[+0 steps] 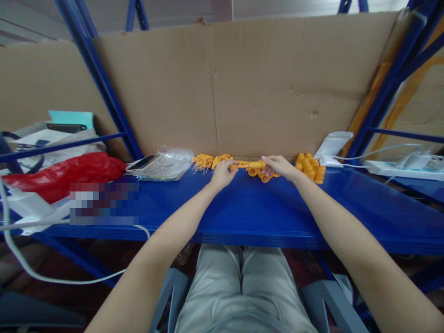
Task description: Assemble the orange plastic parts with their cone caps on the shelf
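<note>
Both hands are over the far part of the blue shelf. A long, thin yellow plastic part spans the space between them. Its left end is pinched by my left hand, thumb against fingers. At its right end, the fingers of my right hand are closed on it. Just below the part, yellow round pieces with holes lie on the shelf, partly covered by my right hand. Left of my left hand is a group of yellow plastic pieces, with small metal springs in front of them.
Yellow block-like pieces stand in a cluster to the right. Cardboard walls off the back. A clear plastic bag, a phone and a red bag lie leftward. At the right are a power strip and cables.
</note>
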Available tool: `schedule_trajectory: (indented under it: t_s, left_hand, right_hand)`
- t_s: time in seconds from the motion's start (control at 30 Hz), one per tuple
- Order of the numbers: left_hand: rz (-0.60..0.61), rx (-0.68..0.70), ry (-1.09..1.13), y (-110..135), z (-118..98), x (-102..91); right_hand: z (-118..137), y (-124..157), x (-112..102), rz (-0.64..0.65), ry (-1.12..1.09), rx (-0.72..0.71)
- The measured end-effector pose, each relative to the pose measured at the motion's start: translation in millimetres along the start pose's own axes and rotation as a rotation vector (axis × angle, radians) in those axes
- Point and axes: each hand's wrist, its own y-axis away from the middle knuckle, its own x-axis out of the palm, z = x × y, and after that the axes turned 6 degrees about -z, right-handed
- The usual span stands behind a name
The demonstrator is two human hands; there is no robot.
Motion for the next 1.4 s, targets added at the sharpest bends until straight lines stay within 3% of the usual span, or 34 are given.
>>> schedule_trajectory:
  t_s: [0.13,0.33,0.9,1.4]
  left_hand:
    - [-0.015,0.017,-0.027,0,1,0.8]
    - [-0.028,0.029,-0.011,0,4,1.6]
    - [-0.024,0.055,0.0,1,4,3.3]
    - [-0.018,0.02,0.075,0,7,6.0]
  right_hand:
    - [1,2,-1,0.041,-0.002,0.057]
    - [3,10,-9,0.164,0.007,-0.002]
    - [2,8,-5,0.133,-0.027,0.062]
    - [1,8,-4,0.149,0.014,0.0]
